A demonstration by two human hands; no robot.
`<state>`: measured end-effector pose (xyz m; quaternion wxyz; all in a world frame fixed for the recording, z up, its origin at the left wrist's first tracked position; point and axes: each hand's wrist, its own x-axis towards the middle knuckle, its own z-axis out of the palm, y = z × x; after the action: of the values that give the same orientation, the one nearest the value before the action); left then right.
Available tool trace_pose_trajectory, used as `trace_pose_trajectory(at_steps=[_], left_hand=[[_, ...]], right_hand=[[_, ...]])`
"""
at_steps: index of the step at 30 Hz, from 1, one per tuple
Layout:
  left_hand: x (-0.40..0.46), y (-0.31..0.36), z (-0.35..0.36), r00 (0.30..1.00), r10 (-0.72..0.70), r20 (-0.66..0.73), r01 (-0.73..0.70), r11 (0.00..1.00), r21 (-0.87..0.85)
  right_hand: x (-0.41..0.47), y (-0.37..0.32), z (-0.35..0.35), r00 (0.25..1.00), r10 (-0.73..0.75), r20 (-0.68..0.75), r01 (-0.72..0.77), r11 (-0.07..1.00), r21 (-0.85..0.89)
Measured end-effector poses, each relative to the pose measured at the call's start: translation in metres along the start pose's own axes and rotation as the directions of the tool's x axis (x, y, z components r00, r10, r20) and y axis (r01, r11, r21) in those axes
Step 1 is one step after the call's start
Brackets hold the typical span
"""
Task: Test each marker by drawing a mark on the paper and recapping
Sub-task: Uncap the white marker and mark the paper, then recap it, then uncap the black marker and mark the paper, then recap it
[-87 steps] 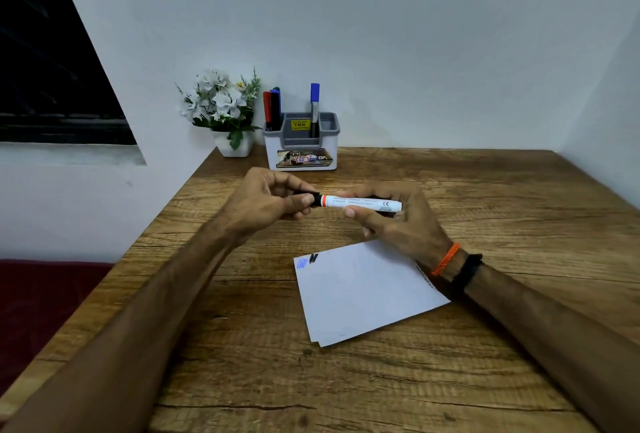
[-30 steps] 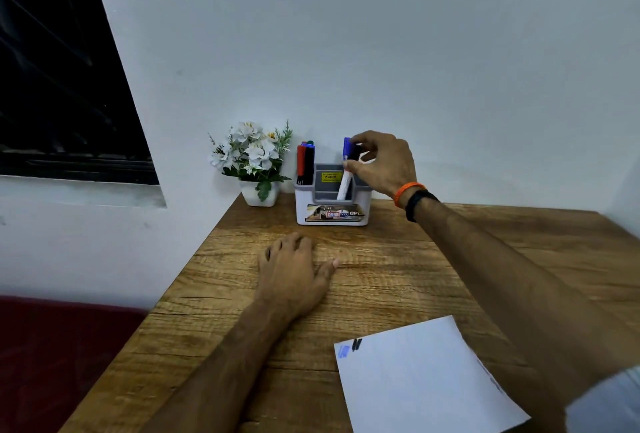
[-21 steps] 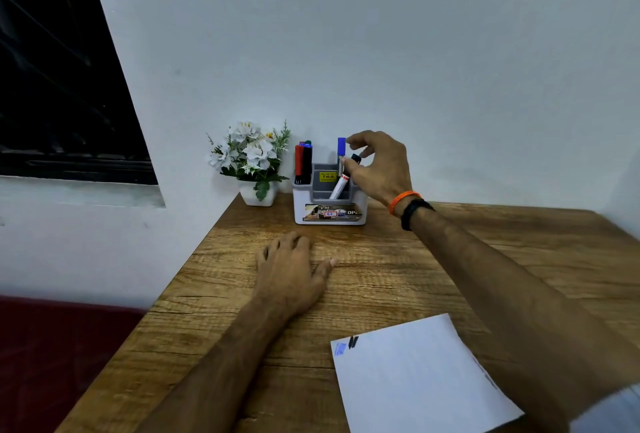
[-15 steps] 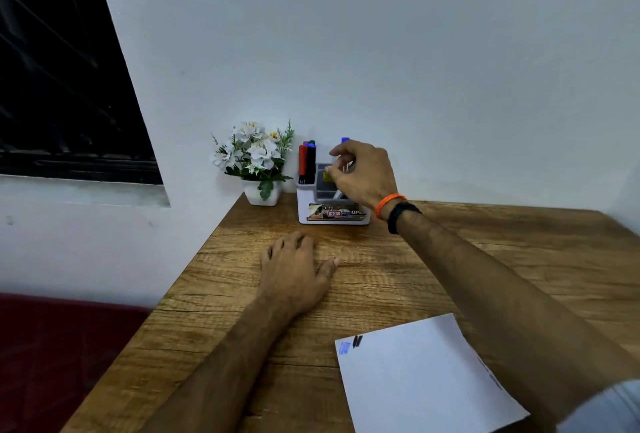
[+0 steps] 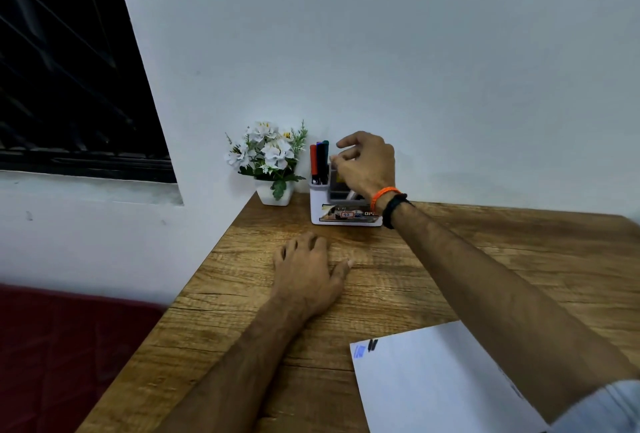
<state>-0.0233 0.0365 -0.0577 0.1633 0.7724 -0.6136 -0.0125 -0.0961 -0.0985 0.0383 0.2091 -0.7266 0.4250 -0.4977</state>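
Note:
A white and grey marker holder (image 5: 317,214) stands at the back of the wooden table (image 5: 467,252) against the wall. Its left compartment holds a red marker (image 5: 313,162), a black marker (image 5: 322,164) and more behind them. My right hand (image 5: 367,166) hovers over the holder with thumb and fingers loosely curled, holding nothing, just right of those markers. It hides the right compartment, where a bit of a white marker barrel (image 5: 351,194) shows. My left hand (image 5: 308,273) rests flat on the table. The white paper (image 5: 433,384) lies near me with a blue mark (image 5: 360,351) and a black mark (image 5: 373,345).
A small white pot of white flowers (image 5: 270,162) stands left of the holder at the table's back corner. The table's left edge runs diagonally, with a dark red surface (image 5: 52,346) below it. A dark window (image 5: 69,69) is at the left.
My right hand put the capped black marker into the holder's right compartment, let go, and has moved left over the holder toward the left compartment. My left hand stayed flat on the table.

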Motion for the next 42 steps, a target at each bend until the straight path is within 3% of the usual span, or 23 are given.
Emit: trace_pose_trajectory(at_steps=[3,9,17,23,28,33,36,42], left_hand=[[0.000,0.001,-0.001,1.000,-0.001,0.019,0.001,1.000,0.000],[0.000,0.001,0.000,1.000,-0.003,0.009,0.003,1.000,0.007],[0.001,-0.001,0.002,1.000,-0.008,-0.007,0.008,1.000,0.009],[0.001,0.002,0.001,1.000,-0.004,0.006,0.004,1.000,0.014],[0.000,0.002,0.002,1.000,-0.005,-0.012,0.005,1.000,0.008],[0.001,0.000,0.004,1.000,-0.002,-0.025,0.002,1.000,0.005],[0.000,0.000,0.004,0.999,0.003,-0.037,-0.002,1.000,0.011],[0.000,0.002,0.002,1.000,0.002,-0.012,-0.001,1.000,0.013]], right_hand=[[0.005,-0.003,-0.017,0.998,-0.059,-0.016,0.059,0.998,0.017],[-0.010,0.001,-0.006,0.980,-0.070,0.184,0.100,0.982,-0.162],[-0.011,-0.006,0.016,0.984,-0.066,0.165,0.115,0.946,-0.305],[-0.005,-0.011,0.006,0.998,0.001,0.066,0.011,0.985,-0.173],[-0.007,-0.009,0.009,0.986,0.015,0.165,0.035,0.954,-0.298],[-0.009,-0.008,0.026,0.991,0.048,0.122,-0.008,0.950,-0.311],[-0.009,-0.013,0.022,0.996,0.043,0.076,-0.025,0.975,-0.220],[-0.005,-0.029,-0.008,0.997,0.039,-0.063,-0.024,0.977,0.212]])
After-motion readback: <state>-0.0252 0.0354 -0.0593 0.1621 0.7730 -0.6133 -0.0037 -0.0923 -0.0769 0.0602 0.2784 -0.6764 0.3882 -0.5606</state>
